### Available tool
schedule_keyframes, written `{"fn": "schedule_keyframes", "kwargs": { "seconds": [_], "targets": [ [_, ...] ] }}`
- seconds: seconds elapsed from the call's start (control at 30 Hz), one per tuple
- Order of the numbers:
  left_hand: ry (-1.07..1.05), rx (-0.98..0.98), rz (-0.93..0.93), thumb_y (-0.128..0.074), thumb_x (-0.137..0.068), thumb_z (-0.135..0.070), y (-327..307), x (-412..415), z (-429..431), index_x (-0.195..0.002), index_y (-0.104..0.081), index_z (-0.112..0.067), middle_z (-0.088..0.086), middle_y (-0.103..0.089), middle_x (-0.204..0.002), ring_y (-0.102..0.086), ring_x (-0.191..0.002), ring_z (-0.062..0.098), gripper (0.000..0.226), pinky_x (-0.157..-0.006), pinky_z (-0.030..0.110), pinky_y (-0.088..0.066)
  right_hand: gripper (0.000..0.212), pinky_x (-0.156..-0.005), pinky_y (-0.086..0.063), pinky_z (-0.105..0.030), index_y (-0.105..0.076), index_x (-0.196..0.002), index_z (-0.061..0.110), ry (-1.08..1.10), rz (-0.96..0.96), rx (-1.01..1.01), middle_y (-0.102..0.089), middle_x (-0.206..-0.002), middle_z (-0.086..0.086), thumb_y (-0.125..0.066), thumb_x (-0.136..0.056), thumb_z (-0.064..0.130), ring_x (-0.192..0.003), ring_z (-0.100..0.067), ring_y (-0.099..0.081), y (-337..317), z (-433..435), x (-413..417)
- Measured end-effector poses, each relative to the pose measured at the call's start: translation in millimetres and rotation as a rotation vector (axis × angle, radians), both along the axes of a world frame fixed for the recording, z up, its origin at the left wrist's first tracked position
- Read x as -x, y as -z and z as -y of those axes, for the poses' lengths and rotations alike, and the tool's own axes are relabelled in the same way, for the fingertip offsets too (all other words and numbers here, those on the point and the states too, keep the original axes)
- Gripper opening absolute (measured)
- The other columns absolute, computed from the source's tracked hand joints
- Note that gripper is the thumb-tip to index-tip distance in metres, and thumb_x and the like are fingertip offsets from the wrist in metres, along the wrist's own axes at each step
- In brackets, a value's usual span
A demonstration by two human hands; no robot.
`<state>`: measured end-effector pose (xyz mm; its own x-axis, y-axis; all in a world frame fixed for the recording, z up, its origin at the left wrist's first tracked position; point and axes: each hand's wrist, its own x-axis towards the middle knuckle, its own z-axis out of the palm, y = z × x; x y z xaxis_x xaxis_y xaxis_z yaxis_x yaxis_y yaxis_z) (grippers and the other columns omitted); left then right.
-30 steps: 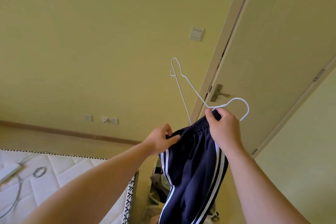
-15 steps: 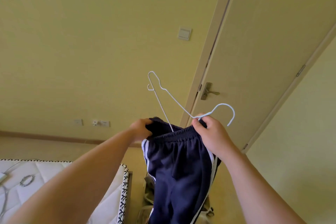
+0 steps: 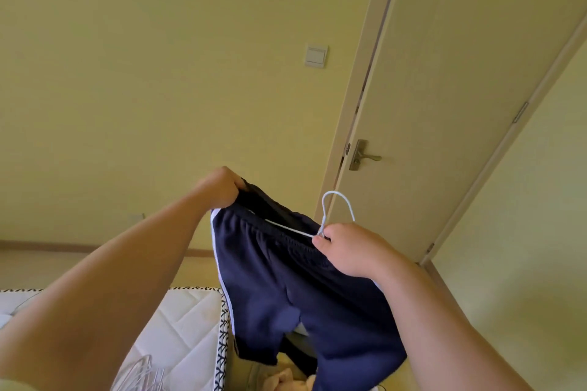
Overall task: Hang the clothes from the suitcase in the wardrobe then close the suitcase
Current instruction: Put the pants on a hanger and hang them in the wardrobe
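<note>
Walls point(image 3: 158, 73) are plain yellow, with a light switch point(image 3: 316, 55) beside a closed pale door point(image 3: 460, 73) fitted with a lever handle point(image 3: 365, 156). A quilted white mattress point(image 3: 178, 327) with black-and-white edging occupies the lower left, and a bundle of wire hangers point(image 3: 139, 374) lies on it at the bottom edge.

Navy trousers point(image 3: 286, 279) with white side stripes are held up in the air in front of the wall and door, above the mattress corner. The waistband is stretched between the hands, running from upper left down to lower right, and the legs hang below. The left hand point(image 3: 222, 187) grips the waistband's far end, fingers curled round the cloth. The right hand point(image 3: 352, 247) pinches the neck of a white wire hanger point(image 3: 334, 191) at the near end. The hook stands upright, and one wire arm runs along inside the waistband towards the left hand.
</note>
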<state>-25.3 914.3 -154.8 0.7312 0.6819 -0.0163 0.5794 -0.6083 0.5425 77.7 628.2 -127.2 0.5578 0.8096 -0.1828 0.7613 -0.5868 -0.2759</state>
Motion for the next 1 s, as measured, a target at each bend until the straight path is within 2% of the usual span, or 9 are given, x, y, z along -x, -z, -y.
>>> {"fn": "schedule_keyframes", "kwargs": {
  "seconds": [0.1,0.27,0.37,0.43,0.5,0.67,0.77,0.87,1.0],
  "targets": [
    [0.115,-0.174,-0.083,-0.037,-0.084,0.004,-14.6,-14.2,36.5,-0.102,-0.078,-0.036,-0.007,-0.068,-0.106,-0.066,-0.086,0.021,0.061,-0.076,0.036,-0.061,0.040,-0.056,-0.036,-0.032,-0.043,-0.071,0.028,0.030,0.108,-0.077,-0.055,-0.070,0.007,-0.034,-0.105,0.048,-0.063,-0.016,-0.051,-2.7,-2.9,-4.4],
    [0.243,-0.223,-0.129,-0.038,-0.084,0.004,-27.2,-27.3,67.2,-0.104,-0.074,-0.023,-0.001,-0.062,-0.100,-0.062,-0.086,0.024,0.049,-0.073,0.036,-0.058,0.039,-0.053,-0.036,-0.032,-0.038,-0.069,0.033,0.106,0.160,-0.261,-0.051,-0.062,0.007,-0.038,-0.105,0.049,-0.057,-0.015,-0.047,-1.7,4.5,-21.2],
    [0.334,-0.277,-0.135,-0.058,-0.083,-0.024,-25.6,-28.3,68.9,-0.081,-0.061,-0.028,-0.005,-0.057,-0.091,-0.059,-0.082,0.022,0.005,-0.070,0.037,-0.055,0.040,-0.053,-0.038,-0.032,-0.037,-0.068,0.031,0.123,0.201,-0.345,-0.051,-0.065,0.007,-0.042,-0.104,0.048,-0.059,-0.014,-0.047,1.5,6.0,-25.5],
    [0.390,-0.335,-0.115,-0.064,-0.083,-0.054,-16.2,-31.8,66.9,-0.073,-0.048,-0.027,-0.008,-0.051,-0.085,-0.054,-0.077,0.019,0.033,-0.069,0.038,-0.050,0.040,-0.053,-0.035,-0.030,-0.036,-0.067,0.032,0.120,0.201,-0.399,-0.050,-0.068,0.008,-0.043,-0.104,0.047,-0.060,-0.011,-0.047,2.8,6.8,-27.4],
    [0.396,-0.322,-0.044,-0.061,-0.087,-0.066,-10.9,-36.5,61.9,-0.069,-0.043,-0.025,-0.006,-0.049,-0.082,-0.049,-0.072,0.018,0.048,-0.068,0.038,-0.047,0.035,-0.056,-0.039,-0.030,-0.042,-0.071,0.032,0.116,0.198,-0.438,-0.053,-0.075,0.009,-0.045,-0.103,0.047,-0.066,-0.010,-0.050,5.0,10.6,-31.5],
    [0.396,-0.281,0.158,-0.060,-0.094,-0.054,-13.0,-44.8,43.9,-0.066,-0.042,-0.032,-0.008,-0.049,-0.084,-0.054,-0.073,0.018,0.040,-0.070,0.041,-0.051,0.011,-0.077,-0.051,-0.034,-0.056,-0.097,0.037,0.184,0.241,-0.469,-0.058,-0.096,0.017,-0.048,-0.102,0.042,-0.090,-0.010,-0.056,12.5,37.5,-59.7],
    [0.417,-0.294,0.255,-0.067,-0.093,-0.044,-12.8,-47.1,44.0,-0.064,-0.040,-0.034,-0.009,-0.050,-0.082,-0.052,-0.071,0.015,0.041,-0.067,0.036,-0.048,0.011,-0.077,-0.050,-0.031,-0.056,-0.098,0.039,0.273,0.154,-0.460,-0.060,-0.092,0.020,-0.047,-0.103,0.036,-0.083,-0.005,-0.057,11.4,49.6,-69.7],
    [0.381,-0.261,0.295,-0.072,-0.091,-0.041,-12.0,-54.9,48.4,-0.064,-0.043,-0.031,-0.007,-0.050,-0.080,-0.048,-0.067,0.014,0.041,-0.060,0.030,-0.040,0.017,-0.075,-0.043,-0.032,-0.059,-0.100,0.034,0.339,0.162,-0.391,-0.055,-0.072,0.015,-0.043,-0.101,0.029,-0.065,-0.005,-0.049,3.1,48.3,-69.4],
    [0.379,-0.198,0.293,-0.072,-0.090,-0.043,-7.2,-65.2,57.3,-0.067,-0.051,-0.022,-0.006,-0.052,-0.080,-0.052,-0.067,0.018,0.037,-0.060,0.027,-0.039,0.017,-0.088,-0.042,-0.039,-0.056,-0.099,0.032,0.323,0.181,-0.298,-0.057,-0.080,0.012,-0.039,-0.096,0.031,-0.080,-0.016,-0.053,-2.9,39.6,-63.2]
  ]
}}
